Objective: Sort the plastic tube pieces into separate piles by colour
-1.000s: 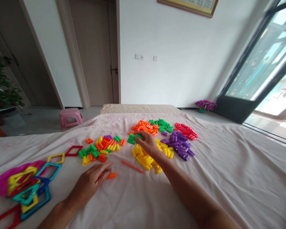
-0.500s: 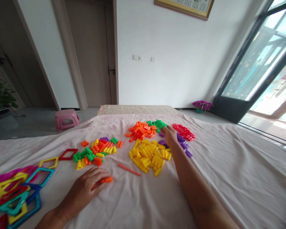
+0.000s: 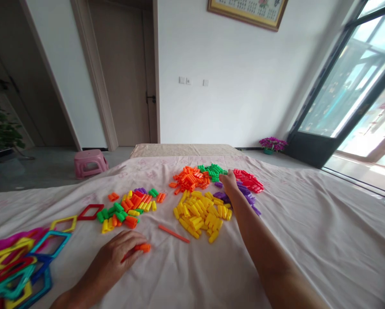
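Note:
My left hand (image 3: 124, 249) rests low over the cloth with its fingers closed round an orange plastic tube block (image 3: 143, 247). A mixed heap of tube blocks (image 3: 136, 200) lies just beyond it, and a thin orange-red stick (image 3: 173, 234) is to its right. My right hand (image 3: 229, 180) reaches forward, closed, with its fingertips mostly hidden. It is beside the green blocks (image 3: 214, 170), between the red blocks (image 3: 248, 180) and the purple blocks (image 3: 248, 195). Nearer me spreads a pile of yellow blocks (image 3: 199, 212); orange blocks (image 3: 189, 178) lie behind that.
Several magnetic tile frames (image 3: 51, 242) in mixed colours overlap at the left of the cloth-covered table (image 3: 295, 231). A pink stool (image 3: 91, 163) stands on the floor beyond the left edge. Purple flowers (image 3: 272, 143) stand near the glass door.
The view has tilted up slightly, so the table things sit a little lower. My right hand looks more closed at the green pile. The left hand keeps its orange block.

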`<state>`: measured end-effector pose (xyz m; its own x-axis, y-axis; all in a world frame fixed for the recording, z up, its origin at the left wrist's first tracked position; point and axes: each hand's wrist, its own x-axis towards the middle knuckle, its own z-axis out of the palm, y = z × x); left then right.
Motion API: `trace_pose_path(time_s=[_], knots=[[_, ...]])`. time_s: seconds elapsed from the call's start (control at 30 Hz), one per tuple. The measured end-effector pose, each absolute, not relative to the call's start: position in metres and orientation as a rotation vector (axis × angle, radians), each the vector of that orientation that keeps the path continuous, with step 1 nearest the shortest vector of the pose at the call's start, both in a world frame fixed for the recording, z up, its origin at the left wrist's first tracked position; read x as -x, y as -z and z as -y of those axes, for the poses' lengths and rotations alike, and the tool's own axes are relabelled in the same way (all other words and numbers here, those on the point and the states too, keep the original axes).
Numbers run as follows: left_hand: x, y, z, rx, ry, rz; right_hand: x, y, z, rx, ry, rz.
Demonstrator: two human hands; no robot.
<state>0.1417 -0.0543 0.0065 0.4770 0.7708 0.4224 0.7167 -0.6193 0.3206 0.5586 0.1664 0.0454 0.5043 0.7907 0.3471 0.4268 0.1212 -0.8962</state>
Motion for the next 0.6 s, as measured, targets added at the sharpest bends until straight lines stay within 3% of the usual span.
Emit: trace_pose_path(time_s=[0.13,0.27,0.6], knots=[[-0.142,-0.006,0.053,-2.629,-0.836,-1.316,-0.56,-0.052,-0.183,1.645,-0.207,1.235],[-0.143,-0.008,0.053,-2.622,-0.842,-1.343,-0.552,-0.047,-0.197,1.9,0.058,1.768],[-0.142,-0.008,0.053,-2.617,-0.797,-1.316,-0.535,-0.04,-0.219,1.876,0.189,2.257]])
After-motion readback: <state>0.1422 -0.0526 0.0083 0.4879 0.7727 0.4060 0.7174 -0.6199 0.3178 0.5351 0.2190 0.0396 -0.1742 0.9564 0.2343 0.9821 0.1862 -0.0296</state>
